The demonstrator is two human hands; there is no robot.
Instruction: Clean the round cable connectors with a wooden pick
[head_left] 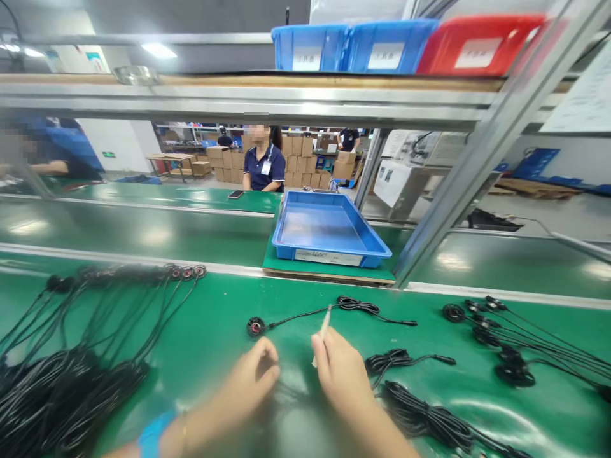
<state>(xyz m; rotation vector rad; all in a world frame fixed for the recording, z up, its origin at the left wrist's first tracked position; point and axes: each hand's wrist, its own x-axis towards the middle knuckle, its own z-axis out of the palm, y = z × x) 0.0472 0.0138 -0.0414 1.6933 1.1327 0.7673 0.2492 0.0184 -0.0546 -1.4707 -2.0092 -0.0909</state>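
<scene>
My right hand (341, 369) is closed around a slim white pen-like stick (325, 323), whose greyish tip points up and away. To its left, my left hand (251, 375) hovers over the green tabletop, fingers loosely curled, with a gap between thumb and forefinger and nothing visible in them. Just beyond both hands lies a round black part with a reddish centre (256, 327). Its thin cable runs right to a coiled black cable (358, 306) ending in a plug. Another coiled cable (389, 360) lies right of my right hand.
Many black cables (71, 388) with round ends are heaped at left. More cable bundles (429, 413) and round parts (515, 372) lie at right. A blue tray (334, 222) stands beyond the hands, near a metal post (449, 184). A person (264, 165) sits across the bench.
</scene>
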